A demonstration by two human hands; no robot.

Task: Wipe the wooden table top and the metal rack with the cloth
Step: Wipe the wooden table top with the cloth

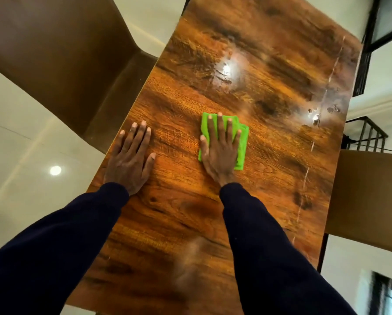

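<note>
A glossy wooden table top (247, 71) runs away from me through the middle of the view. A folded bright green cloth (242, 144) lies flat on it near the centre. My right hand (220, 151) presses flat on the cloth with the fingers spread. My left hand (131, 160) rests palm down on the bare wood near the table's left edge, holding nothing. A black metal rack (368, 137) shows beyond the table's right edge. Water drops and a wet streak (327, 110) sit on the far right of the top.
A brown chair (72, 60) stands against the table's left side. A brown cardboard-coloured panel (370, 196) juts in at the right edge. White tiled floor (20, 133) surrounds the table. A black frame (377, 30) stands at the far right.
</note>
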